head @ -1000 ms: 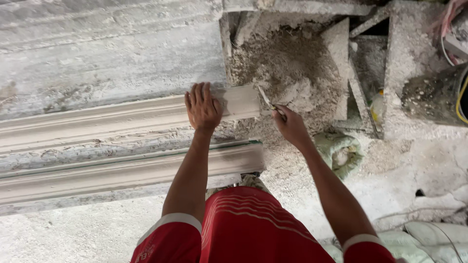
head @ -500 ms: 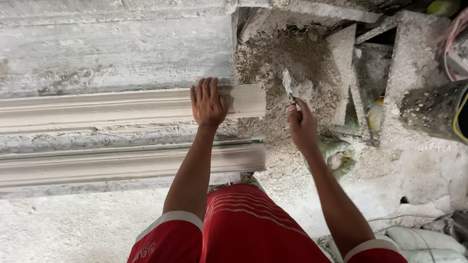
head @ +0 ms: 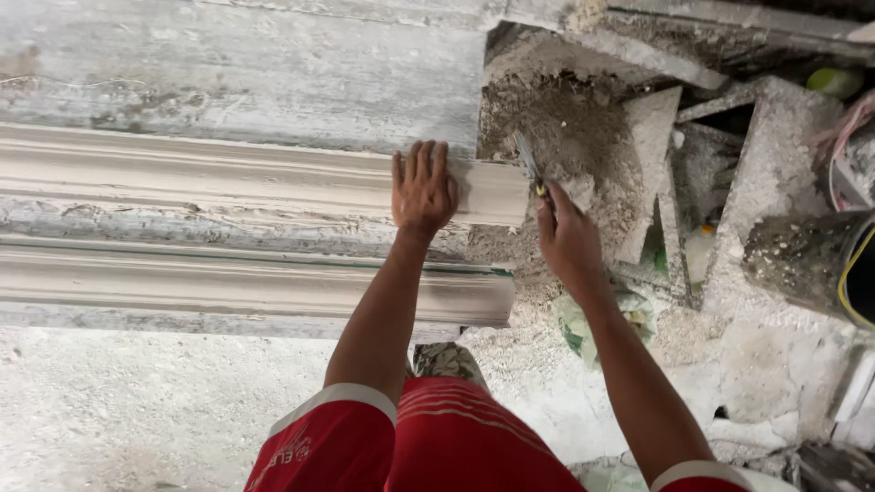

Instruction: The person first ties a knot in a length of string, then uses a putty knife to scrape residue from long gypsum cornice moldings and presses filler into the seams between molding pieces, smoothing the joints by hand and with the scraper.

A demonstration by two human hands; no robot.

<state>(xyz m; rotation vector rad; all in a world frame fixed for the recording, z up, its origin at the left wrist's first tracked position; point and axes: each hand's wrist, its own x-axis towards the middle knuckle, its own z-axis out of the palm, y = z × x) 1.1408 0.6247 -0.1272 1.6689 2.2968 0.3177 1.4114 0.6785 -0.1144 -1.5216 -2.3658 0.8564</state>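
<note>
My left hand [head: 423,189] lies flat, fingers spread, on the right end of a long pale plaster moulding [head: 228,178]. My right hand [head: 567,235] grips a small blade tool [head: 529,159] with a yellow-and-black handle; its blade points up, just beside the moulding's cut end. A second, similar moulding [head: 255,287] lies parallel, nearer to me. Behind the tool sits a heap of dry grey mortar [head: 565,128].
Grey plaster slabs and broken pieces [head: 766,182] crowd the right side. A dirty bucket [head: 811,264] with a yellow rim stands at the right edge. A crumpled green-white bag [head: 602,319] lies under my right forearm. Plaster dust covers the floor [head: 137,410].
My right hand has swung the blade from pointing left at the moulding's end to pointing upward, and moved nearer the cut end. My left hand stays pressed on the moulding.
</note>
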